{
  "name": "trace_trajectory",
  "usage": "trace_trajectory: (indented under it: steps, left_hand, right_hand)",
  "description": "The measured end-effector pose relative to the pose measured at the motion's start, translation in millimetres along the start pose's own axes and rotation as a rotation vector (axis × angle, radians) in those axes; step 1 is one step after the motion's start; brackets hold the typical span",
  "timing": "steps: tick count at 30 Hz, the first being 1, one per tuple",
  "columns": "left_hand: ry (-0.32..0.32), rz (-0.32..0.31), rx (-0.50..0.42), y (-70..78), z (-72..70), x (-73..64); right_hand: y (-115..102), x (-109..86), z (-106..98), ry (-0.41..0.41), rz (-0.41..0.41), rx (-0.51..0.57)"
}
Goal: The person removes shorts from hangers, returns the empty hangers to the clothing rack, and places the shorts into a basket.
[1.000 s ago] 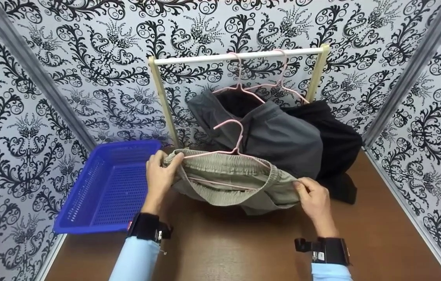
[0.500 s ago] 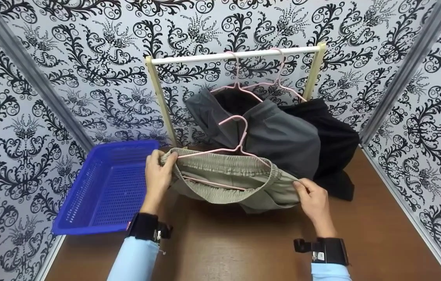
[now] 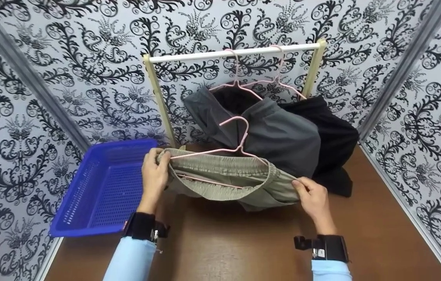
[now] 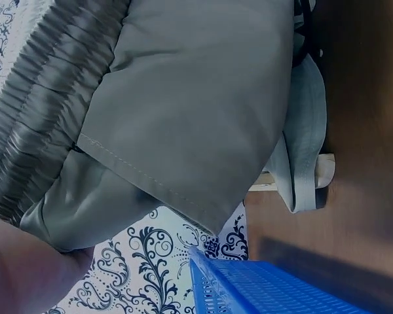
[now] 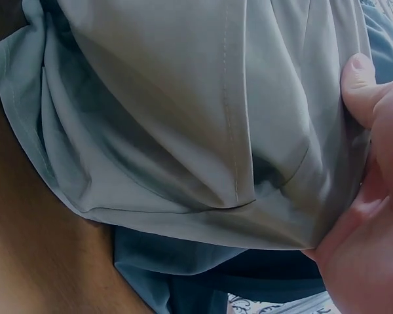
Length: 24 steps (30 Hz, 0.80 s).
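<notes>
Sage-green pants (image 3: 220, 194) with an elastic waistband are held up above the table, the waist gaping toward me. A pink hanger (image 3: 239, 136) sits inside the waistband; its hook sticks up free and its lower bar shows within the opening. With thumb and fingers my left hand (image 3: 153, 173) grips the waistband's left end, by the hanger's left arm. My right hand (image 3: 314, 199) pinches the fabric at the right side, below the waistband. The left wrist view shows the gathered waistband and a stitched pocket (image 4: 183, 131). In the right wrist view my thumb (image 5: 359, 75) lies on the cloth.
Behind stands a rack with a white rail (image 3: 204, 56). Grey pants (image 3: 282, 128) and black pants (image 3: 335, 136) hang there on pink hangers. A blue basket (image 3: 62, 218) is at the left on the brown table (image 3: 228, 242). Patterned walls enclose the space.
The hanger's hook has shifted slightly right relative to the waistband. The waistband is stretched a little wider between my hands. Both hands keep their hold, and the view has drifted slightly.
</notes>
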State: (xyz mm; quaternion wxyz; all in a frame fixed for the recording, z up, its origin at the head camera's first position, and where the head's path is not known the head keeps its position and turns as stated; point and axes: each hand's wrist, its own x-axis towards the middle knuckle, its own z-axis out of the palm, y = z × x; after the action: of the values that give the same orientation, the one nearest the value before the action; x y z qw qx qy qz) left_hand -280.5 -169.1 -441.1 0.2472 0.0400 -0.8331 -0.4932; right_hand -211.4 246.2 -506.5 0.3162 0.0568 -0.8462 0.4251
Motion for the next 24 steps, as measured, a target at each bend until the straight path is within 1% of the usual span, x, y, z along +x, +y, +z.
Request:
trace_trajectory:
  steps: [3, 9, 12, 18, 24]
  left_hand:
    - [0.013, 0.001, 0.012, -0.3, -3.9, 0.3]
    - [0.015, 0.018, 0.056, 0.4, -7.8, -1.7]
    - [0.016, 0.022, 0.050, 0.6, -6.6, -2.2]
    - [0.031, 0.031, 0.038, 0.7, -3.6, -4.0]
    - [0.046, 0.041, 0.011, 4.2, -0.6, -0.7]
  right_hand:
    - [-0.5, 1.8, 2.1, -0.014, -0.007, -0.003]
    - [0.2, 2.1, 3.7, -0.024, -0.001, 0.001]
    - [0.6, 1.1, 2.7, -0.034, 0.001, 0.010]
    - [1.1, -0.7, 4.0, -0.023, -0.015, 0.015]
    - [2.4, -0.2, 6.1, -0.015, -0.002, -0.011]
